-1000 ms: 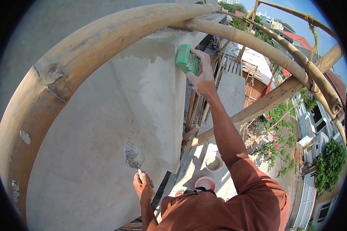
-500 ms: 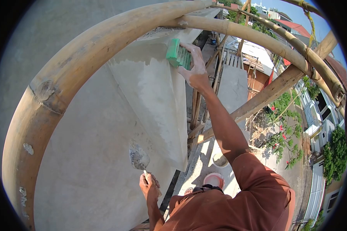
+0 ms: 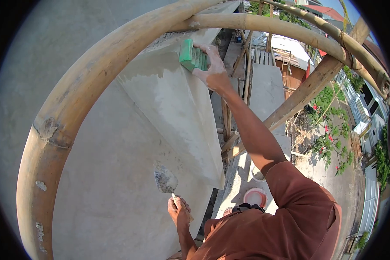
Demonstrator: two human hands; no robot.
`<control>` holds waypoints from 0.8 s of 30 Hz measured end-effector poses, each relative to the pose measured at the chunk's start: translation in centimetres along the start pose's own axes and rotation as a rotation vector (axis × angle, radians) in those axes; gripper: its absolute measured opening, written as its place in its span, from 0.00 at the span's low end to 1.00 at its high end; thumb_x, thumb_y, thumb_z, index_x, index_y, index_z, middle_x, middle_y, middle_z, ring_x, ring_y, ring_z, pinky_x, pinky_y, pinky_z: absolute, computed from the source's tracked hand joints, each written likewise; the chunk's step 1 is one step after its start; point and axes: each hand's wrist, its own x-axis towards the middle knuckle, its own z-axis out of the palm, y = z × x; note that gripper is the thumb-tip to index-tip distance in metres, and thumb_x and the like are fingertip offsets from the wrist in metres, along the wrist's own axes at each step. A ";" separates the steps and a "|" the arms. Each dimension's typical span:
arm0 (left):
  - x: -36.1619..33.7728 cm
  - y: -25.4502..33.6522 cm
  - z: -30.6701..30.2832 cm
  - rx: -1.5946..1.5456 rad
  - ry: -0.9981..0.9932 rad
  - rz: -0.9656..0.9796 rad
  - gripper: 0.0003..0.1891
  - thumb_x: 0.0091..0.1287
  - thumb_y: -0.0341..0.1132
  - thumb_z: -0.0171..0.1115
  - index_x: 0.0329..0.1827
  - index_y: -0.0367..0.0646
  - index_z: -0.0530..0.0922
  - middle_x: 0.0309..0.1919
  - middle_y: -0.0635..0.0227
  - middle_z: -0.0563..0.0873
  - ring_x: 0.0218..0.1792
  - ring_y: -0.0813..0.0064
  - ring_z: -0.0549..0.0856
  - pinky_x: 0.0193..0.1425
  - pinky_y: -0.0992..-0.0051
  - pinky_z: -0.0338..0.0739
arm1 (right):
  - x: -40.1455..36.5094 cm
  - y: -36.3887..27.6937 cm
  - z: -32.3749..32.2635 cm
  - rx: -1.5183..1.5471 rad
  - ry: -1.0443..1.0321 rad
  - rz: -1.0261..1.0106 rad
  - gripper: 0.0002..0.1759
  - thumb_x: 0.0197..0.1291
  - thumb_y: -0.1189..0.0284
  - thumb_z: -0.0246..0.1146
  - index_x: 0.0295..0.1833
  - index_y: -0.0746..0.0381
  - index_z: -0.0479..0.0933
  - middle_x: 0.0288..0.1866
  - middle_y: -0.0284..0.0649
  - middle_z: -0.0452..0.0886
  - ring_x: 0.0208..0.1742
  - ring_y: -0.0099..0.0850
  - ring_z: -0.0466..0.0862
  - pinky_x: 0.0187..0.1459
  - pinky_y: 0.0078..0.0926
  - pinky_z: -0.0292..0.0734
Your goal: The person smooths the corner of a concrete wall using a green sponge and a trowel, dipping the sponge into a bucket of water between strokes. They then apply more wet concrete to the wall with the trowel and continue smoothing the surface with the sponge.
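Float [image 3: 190,55] higher, right hand [image 3: 212,71] outstretched

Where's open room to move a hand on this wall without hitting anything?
Free: the smooth face between the green float in the right hand and the trowel in the left hand; also the grey wall left of the trowel. Crowded: the top, where bamboo poles cross above the float.

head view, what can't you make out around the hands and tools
Head view:
- Green float: its face against the wall is hidden by its own body and the right hand.
- Trowel: handle buried in the left hand.
- Red bucket: contents too small to tell, partly behind the sleeve.
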 end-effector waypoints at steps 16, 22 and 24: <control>-0.4 0.2 0.6 -0.047 -0.002 0.005 0.08 0.79 0.35 0.53 0.45 0.40 0.72 0.28 0.68 0.76 0.21 0.79 0.76 0.23 0.77 0.72 | 0.0 2.8 -1.1 -0.070 -0.019 0.206 0.39 0.46 0.77 0.68 0.70 0.60 0.72 0.63 0.44 0.74 0.70 0.41 0.74 0.71 0.35 0.67; -0.1 -0.1 0.3 -0.058 -0.037 -0.009 0.08 0.79 0.35 0.54 0.45 0.39 0.71 0.29 0.68 0.77 0.21 0.80 0.76 0.23 0.77 0.72 | 1.3 1.9 1.3 0.068 0.063 0.065 0.40 0.48 0.78 0.69 0.71 0.58 0.70 0.66 0.43 0.74 0.70 0.42 0.74 0.69 0.37 0.69; -0.2 0.1 0.5 -0.057 -0.034 -0.008 0.08 0.79 0.35 0.54 0.45 0.39 0.71 0.28 0.68 0.76 0.21 0.80 0.76 0.23 0.77 0.72 | 1.3 3.2 0.4 0.052 0.032 0.189 0.40 0.48 0.78 0.69 0.71 0.58 0.70 0.66 0.43 0.74 0.70 0.42 0.73 0.69 0.38 0.69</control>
